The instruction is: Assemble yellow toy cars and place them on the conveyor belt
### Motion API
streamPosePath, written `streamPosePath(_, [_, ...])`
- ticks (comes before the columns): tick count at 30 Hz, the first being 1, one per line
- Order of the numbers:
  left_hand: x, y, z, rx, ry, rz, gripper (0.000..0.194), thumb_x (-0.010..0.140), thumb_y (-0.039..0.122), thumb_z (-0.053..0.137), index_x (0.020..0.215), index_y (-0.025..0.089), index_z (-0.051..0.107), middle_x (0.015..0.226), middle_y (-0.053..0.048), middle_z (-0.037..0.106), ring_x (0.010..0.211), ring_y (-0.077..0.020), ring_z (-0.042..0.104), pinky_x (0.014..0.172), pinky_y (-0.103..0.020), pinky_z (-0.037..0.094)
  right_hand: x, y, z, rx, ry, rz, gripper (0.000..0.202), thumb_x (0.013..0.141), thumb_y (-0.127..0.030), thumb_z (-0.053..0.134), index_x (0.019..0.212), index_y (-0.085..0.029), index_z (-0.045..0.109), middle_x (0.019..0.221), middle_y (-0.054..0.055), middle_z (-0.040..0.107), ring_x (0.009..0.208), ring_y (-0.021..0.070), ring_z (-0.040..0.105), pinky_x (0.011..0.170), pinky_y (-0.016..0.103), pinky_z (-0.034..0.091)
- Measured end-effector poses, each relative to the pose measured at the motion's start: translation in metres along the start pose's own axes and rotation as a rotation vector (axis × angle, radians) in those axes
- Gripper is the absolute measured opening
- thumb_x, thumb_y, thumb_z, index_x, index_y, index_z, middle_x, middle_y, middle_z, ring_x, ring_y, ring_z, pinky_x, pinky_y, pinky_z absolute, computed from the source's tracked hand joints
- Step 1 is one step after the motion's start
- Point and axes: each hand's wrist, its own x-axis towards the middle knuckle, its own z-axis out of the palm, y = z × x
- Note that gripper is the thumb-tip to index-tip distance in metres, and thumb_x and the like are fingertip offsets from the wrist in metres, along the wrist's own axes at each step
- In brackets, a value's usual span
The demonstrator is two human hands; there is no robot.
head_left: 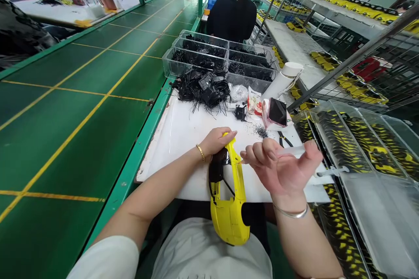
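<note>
My left hand [216, 141] grips one end of a yellow toy car body shell [231, 222], thumb lying along its edge. The shell is tilted on its side over the table's front edge, with its dark window piece [218, 168] facing left. My right hand [278, 168] is closed around a translucent syringe [291, 151], the thumb raised near its rear end. The syringe's thin tip points left and is at the shell's upper side frame; whether it touches, I cannot tell. Right of that hand lies a white plunger-like piece [334, 171].
Black wired parts [204, 89] are heaped before a clear divided bin [170, 63]. Nearby are a phone [277, 111], a snack packet [254, 102], a white bottle [283, 80] and cutters [285, 139]. A green conveyor [81, 139] runs left; trays of yellow-black parts [343, 139] stand right. A co-worker [232, 17] sits ahead.
</note>
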Motion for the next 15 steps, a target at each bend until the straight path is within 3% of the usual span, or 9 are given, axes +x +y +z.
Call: streamPosePath(15, [-0.0001,0.0008,-0.0001,-0.009,-0.003,-0.005,0.046,0.087,0.056,0.041,0.063,0.017,0.044,0.060,0.004,0.039,0.061,-0.0101,0.036,0.060,-0.026,0.028,0.0016,0.0003,-0.0026,-0.086,-0.009,-0.014,0.057,0.075,-0.077,0.040,0.061,-0.022,0.048,0.049,-0.002,0.028,0.050,0.0152,0.031,0.055,0.033,0.032])
